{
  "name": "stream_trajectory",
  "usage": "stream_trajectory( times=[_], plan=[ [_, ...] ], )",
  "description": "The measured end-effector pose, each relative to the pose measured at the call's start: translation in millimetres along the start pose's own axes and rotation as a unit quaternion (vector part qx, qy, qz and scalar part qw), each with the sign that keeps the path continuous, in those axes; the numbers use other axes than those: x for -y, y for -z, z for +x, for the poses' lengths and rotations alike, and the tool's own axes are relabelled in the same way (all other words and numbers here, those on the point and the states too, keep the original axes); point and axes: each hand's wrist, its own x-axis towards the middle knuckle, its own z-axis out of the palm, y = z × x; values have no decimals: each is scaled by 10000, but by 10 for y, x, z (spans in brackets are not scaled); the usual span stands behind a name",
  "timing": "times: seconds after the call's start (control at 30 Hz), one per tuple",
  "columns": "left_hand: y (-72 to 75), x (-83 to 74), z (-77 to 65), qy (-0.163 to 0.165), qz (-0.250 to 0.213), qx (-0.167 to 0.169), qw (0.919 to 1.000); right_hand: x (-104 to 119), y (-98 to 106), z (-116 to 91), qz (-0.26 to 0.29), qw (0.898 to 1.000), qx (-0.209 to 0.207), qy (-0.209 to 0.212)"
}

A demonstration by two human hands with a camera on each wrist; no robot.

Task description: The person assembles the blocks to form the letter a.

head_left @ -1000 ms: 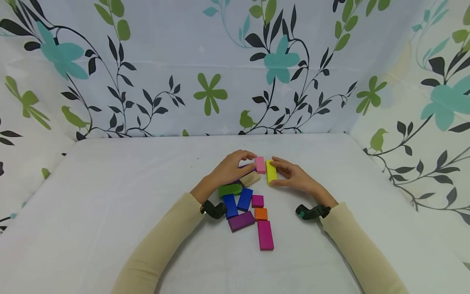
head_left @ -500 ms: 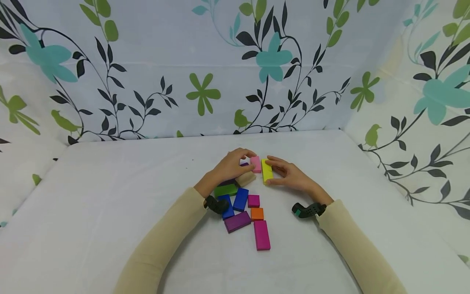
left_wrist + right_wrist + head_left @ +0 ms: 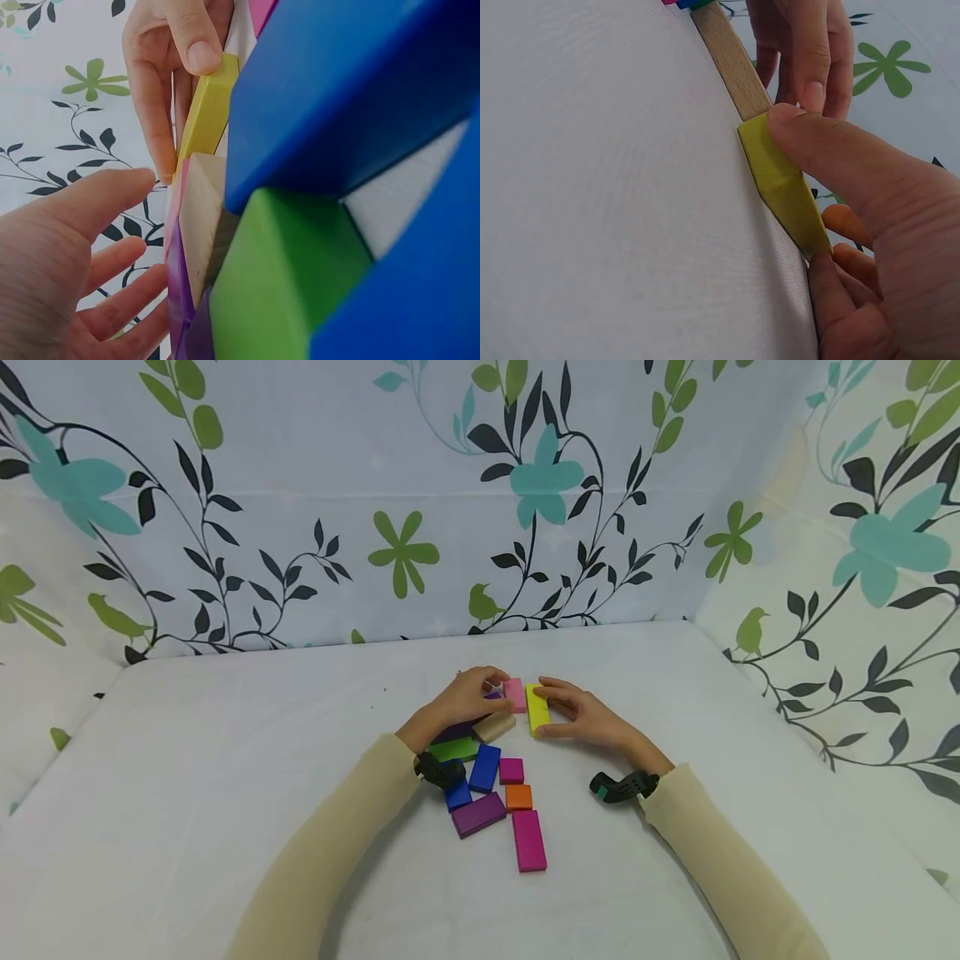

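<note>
My right hand [image 3: 585, 717] pinches a yellow block [image 3: 538, 714] lengthwise, its thumb at the near end and fingers at the far end. In the right wrist view the thumb presses on top of that block. Just left of it lies a small pink block [image 3: 514, 693]. My left hand [image 3: 461, 700] hovers over the purple blocks, fingers loosely bent, thumb and fingertips close to the pink block's left side. The left wrist view shows nothing gripped between thumb and fingers [image 3: 124, 304]. Below the pink block sits a bare wooden block [image 3: 495, 727], with a green block [image 3: 453, 750] nearer.
Nearer to me lie two blue blocks [image 3: 485, 768], a small magenta square [image 3: 512, 770], an orange square [image 3: 518, 797], a purple block [image 3: 478, 815] and a long magenta block [image 3: 529, 841]. All rest on a white-covered table [image 3: 225, 827] before a leaf-patterned cloth backdrop [image 3: 285, 468].
The head view has turned, shifting everything left in it. My left thumb has come slightly closer to the pink block. My right hand keeps its pinch on the yellow block.
</note>
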Motion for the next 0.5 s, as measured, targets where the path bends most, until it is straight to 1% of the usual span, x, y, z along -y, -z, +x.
stream_trajectory(
  times=[0.1, 0.23, 0.37, 0.5],
  plan=[
    [-19, 17, 22, 40, 183, 57, 9998, -2, -7, -2, 13, 10000, 23, 6],
    [-26, 15, 50, -100, 545, 191, 9983, 1, -8, -5, 5, 10000, 50, 23],
    [-22, -11, 77, -200, 900, 334, 9952, 11, 1, -10, 14, 10000, 52, 71],
    [-29, -34, 100, -127, 1297, 423, 9906, 26, 5, -15, 8, 9999, 65, 84]
  ],
)
